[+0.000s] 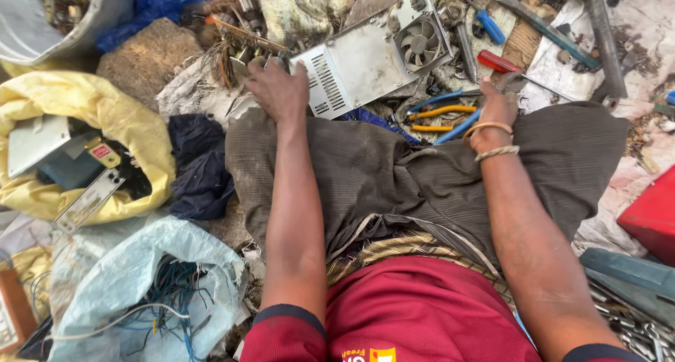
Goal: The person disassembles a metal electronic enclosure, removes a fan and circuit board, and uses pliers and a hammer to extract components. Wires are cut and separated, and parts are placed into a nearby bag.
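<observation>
A: Hands first. Where are they?

B: The left hand (278, 88) lies palm down, fingers curled on the near-left corner of the grey metal power supply box (373, 56), gripping its edge. The right hand (498, 103) reaches to the tools; I cannot tell whether it pinches anything, though it sits just beside the red-handled screwdriver (496, 62).

A: And the box itself?

B: On the ground in front of the knees, tilted. Its long axis runs from near left to far right, with the fan grille (420, 42) at the far right end and the vent slots by the left hand.

A: How to handle it well?

B: I'd judge: keep that corner pinned firmly so the casing cannot swivel, and mind the blue-and-yellow pliers (443, 112) lying close.
</observation>
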